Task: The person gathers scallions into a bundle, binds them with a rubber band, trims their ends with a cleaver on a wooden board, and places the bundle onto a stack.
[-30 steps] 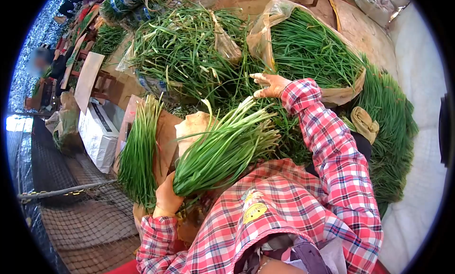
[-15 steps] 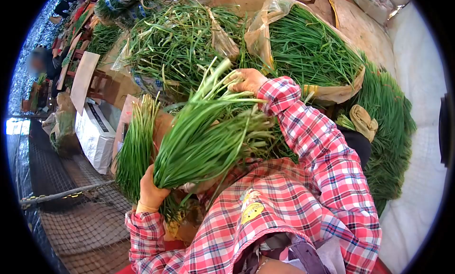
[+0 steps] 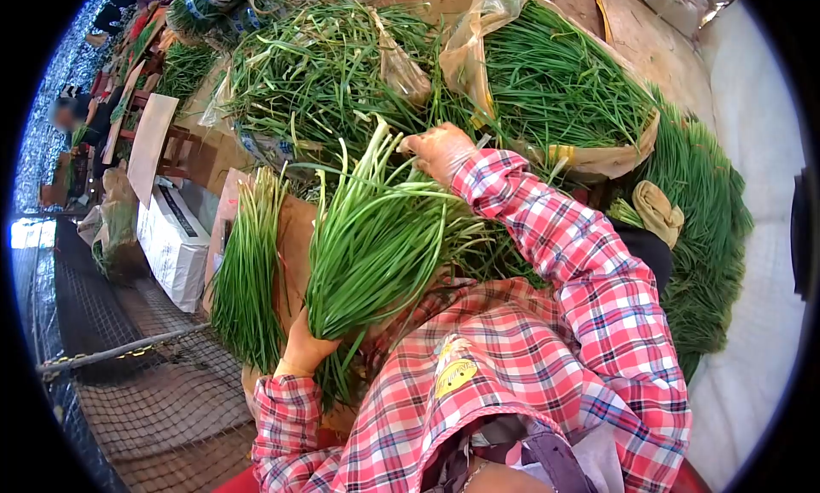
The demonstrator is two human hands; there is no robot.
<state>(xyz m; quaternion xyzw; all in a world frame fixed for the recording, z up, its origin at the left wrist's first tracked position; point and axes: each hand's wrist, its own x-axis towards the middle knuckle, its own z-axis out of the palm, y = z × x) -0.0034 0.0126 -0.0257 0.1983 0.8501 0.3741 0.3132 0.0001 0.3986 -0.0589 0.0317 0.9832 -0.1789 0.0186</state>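
A fanned bunch of green stalks [image 3: 376,245] lies across the lap, pale ends toward the top. My left hand [image 3: 307,348] is wrapped round its leafy lower end. By the pale ends is my right hand [image 3: 437,150], thumb and fingertips pinched together; whatever is between them is too small to make out. A second bunch [image 3: 249,275] rests on a board just left of the held one, its pale ends also upward. Beyond the hands spreads a loose heap of tangled stalks [image 3: 316,75].
An open plastic bag of stalks [image 3: 559,83] lies at upper right, beside a long green pile [image 3: 705,228]. A white box [image 3: 173,245], netting [image 3: 162,408] and a rope [image 3: 128,350] are on the left. A person [image 3: 73,113] is at far left.
My right hand went from spread fingers to a pinch and moved left and slightly down. The held bunch swung left, then back a little, and now points more upright.
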